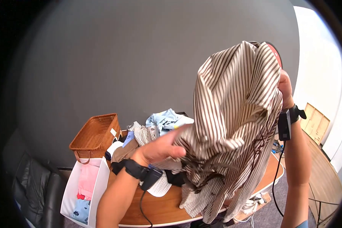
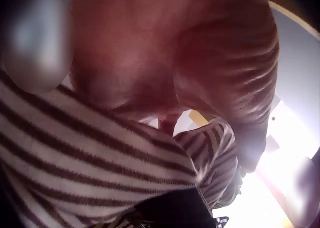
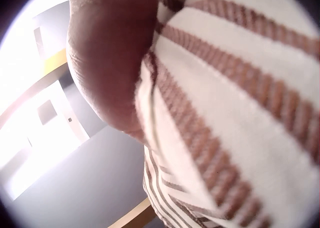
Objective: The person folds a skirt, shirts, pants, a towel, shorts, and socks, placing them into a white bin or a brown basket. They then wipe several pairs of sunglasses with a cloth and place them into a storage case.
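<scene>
- The brown-and-white striped shirt (image 1: 231,125) hangs in the air above the wooden table (image 1: 167,207), lifted high on the right side and bunched low on the left. To handle it well, I judge the cloth should hang free and clear of the heap below before it is turned or spread.
- The pile of clothes (image 1: 155,127) lies on the table behind the shirt, with a wicker basket (image 1: 95,133) and a white bin (image 1: 85,188) at the table's left end. Keep the dangling hem apart from that pile.
- The right hand (image 1: 285,89) is raised and closed on the shirt's top edge; a firm pinch there carries the weight.
- The left hand (image 1: 161,148) presses the shirt's lower folds, thumb along the cloth; whether its fingers curl round the fabric I cannot tell.
</scene>
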`<state>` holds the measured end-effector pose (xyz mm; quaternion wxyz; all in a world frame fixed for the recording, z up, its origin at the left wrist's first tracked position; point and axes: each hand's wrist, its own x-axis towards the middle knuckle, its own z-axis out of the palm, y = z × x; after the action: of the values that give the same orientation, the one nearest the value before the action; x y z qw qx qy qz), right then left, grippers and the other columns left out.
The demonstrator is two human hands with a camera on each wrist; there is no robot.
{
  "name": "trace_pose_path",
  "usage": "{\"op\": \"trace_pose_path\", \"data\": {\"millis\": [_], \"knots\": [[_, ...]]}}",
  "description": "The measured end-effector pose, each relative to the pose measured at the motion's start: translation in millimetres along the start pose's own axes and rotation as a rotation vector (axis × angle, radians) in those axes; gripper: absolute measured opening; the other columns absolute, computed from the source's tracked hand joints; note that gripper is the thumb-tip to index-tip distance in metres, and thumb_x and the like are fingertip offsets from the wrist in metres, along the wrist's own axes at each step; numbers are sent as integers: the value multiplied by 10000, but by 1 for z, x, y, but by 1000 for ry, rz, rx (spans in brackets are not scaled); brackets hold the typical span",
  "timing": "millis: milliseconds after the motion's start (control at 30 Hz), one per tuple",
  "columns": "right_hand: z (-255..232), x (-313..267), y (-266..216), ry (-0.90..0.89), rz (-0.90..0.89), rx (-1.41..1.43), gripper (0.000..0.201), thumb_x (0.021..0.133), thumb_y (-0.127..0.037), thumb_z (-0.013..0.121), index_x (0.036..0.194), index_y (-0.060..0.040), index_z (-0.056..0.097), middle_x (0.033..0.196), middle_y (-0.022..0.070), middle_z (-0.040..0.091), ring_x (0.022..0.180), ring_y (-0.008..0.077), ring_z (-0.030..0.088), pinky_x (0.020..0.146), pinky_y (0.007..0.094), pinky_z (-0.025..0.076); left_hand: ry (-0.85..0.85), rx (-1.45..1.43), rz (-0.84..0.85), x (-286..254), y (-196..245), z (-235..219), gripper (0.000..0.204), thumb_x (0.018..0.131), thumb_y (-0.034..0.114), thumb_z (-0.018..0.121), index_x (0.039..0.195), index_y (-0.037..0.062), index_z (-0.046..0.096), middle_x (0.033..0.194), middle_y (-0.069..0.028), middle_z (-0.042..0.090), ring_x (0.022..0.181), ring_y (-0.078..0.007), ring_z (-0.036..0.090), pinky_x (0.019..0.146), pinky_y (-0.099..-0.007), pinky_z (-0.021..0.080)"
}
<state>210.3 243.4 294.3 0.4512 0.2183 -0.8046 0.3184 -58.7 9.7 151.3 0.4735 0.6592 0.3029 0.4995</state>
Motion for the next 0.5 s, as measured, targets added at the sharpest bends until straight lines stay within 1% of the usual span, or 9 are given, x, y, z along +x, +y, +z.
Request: {"op": "trace_pose_path", "data": {"millis": [100,133,167,233,267,300,400,467,500], "knots": [[10,9,-7,-124,-189,-214,124,824,42,565,759,17,668,895,3,654,794,58,593,666,224,499,-98,40,-235,8,-35,2,1037,682,409,853,1459,-4,304,1450,-127,427,1307,-228,432,1114,-365,317],[11,11,-9,-153,-260,-299,118,813,36,571,741,18,663,892,3,652,807,58,588,680,232,499,-157,83,-294,11,-36,4,981,693,362,852,1449,5,337,1457,-122,420,1321,-221,415,1120,-360,307],[7,7,-11,-127,-171,-291,128,830,29,544,791,30,666,903,18,656,821,69,593,700,245,505,-169,355,-424,14,-20,8,827,686,215,844,1386,21,450,1411,-112,481,1296,-211,437,1110,-357,317],[-15,-4,-10,-32,-24,-89,130,859,15,528,891,45,650,940,65,663,826,110,617,725,269,525,35,483,-362,10,-10,16,652,703,75,791,1302,29,538,1250,-77,609,1138,-197,556,1041,-352,400],[-28,-10,-10,26,45,40,146,873,8,520,940,52,642,958,88,667,828,131,629,737,280,535,111,475,-282,9,-5,16,598,735,68,766,1288,25,546,1201,-63,639,1090,-191,585,1017,-349,424],[-35,-15,-13,63,76,115,170,887,1,511,990,59,634,976,111,670,831,152,641,750,292,545,91,170,-107,8,-8,9,505,806,80,710,1281,18,549,1181,-64,645,1061,-176,600,986,-331,445],[-51,-28,-32,191,109,144,174,886,-21,517,995,48,635,988,105,665,844,150,636,755,287,537,124,-2,53,23,6,3,454,897,124,655,1307,16,495,1234,-68,591,1115,-136,552,971,-293,433],[-59,-39,-53,258,108,102,177,886,-35,522,998,40,636,995,102,661,853,149,633,758,283,532,265,191,93,38,15,1,396,929,161,631,1275,25,493,1186,-49,582,1097,-116,535,951,-274,427],[-65,-42,-65,294,107,69,179,885,-43,524,999,36,637,999,100,659,857,148,632,760,281,530,327,238,119,44,18,1,322,948,199,614,1213,41,518,1101,-34,586,1053,-109,540,919,-264,432]]}}
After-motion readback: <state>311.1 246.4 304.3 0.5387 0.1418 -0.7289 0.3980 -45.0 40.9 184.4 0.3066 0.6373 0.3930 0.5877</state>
